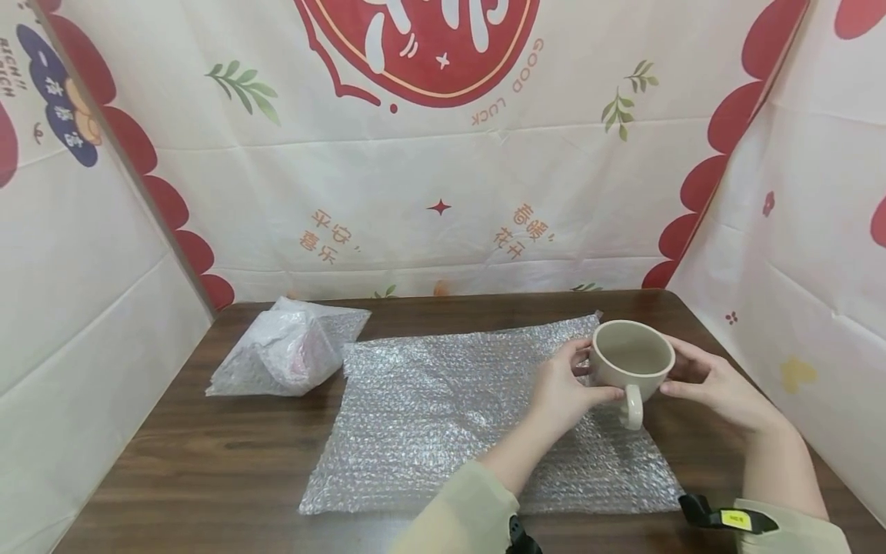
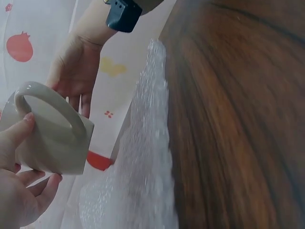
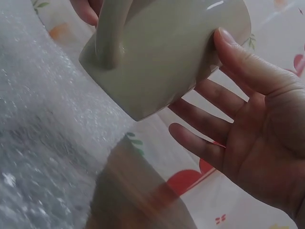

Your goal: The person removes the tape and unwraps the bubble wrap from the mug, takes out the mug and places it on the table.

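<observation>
A pale grey-green mug [image 1: 631, 354] is held upright over the right part of the bubble wrap sheet [image 1: 443, 415], its handle turned toward me. My left hand [image 1: 564, 388] grips its left side, thumb beside the handle and fingers around the wall, as the left wrist view shows of the mug [image 2: 57, 133]. On the other side my right hand [image 1: 720, 385] holds the wall between its thumb and fingers. In the right wrist view the thumb of that hand [image 3: 267, 114] lies on the mug [image 3: 167, 52] and its fingers reach behind it.
A bubble-wrapped bundle [image 1: 294, 350] lies at the back left of the dark wooden table [image 1: 187, 462]. Printed cloth [image 1: 415, 169] hangs behind the table and along both sides. The wrap covers much of the table's middle.
</observation>
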`<control>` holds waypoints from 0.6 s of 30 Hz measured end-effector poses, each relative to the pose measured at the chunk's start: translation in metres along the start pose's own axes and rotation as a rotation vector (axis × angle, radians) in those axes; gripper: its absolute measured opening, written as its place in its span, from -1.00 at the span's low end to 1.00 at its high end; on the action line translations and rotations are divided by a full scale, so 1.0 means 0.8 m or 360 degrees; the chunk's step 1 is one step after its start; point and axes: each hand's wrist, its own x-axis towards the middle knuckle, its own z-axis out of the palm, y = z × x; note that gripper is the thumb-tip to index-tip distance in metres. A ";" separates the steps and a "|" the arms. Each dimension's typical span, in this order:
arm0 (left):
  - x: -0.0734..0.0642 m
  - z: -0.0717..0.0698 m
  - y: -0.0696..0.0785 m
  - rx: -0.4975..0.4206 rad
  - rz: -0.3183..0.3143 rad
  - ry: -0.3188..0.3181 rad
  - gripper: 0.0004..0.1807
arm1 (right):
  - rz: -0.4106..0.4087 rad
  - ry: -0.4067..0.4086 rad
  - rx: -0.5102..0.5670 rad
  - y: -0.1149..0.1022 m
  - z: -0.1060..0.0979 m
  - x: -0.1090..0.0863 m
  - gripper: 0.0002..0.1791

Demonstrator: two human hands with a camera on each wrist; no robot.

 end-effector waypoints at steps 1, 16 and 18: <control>0.000 0.004 0.001 0.0005 -0.0001 0.0011 -0.19 | -0.0004 0.0013 0.0031 0.002 -0.002 -0.002 -0.26; 0.004 0.051 0.000 -0.0113 -0.0085 0.0124 -0.38 | -0.0135 0.0080 0.0224 0.028 -0.023 -0.019 -0.27; 0.005 0.056 0.000 -0.0125 -0.0091 0.0147 -0.38 | -0.0132 0.0101 0.0201 0.032 -0.024 -0.020 -0.27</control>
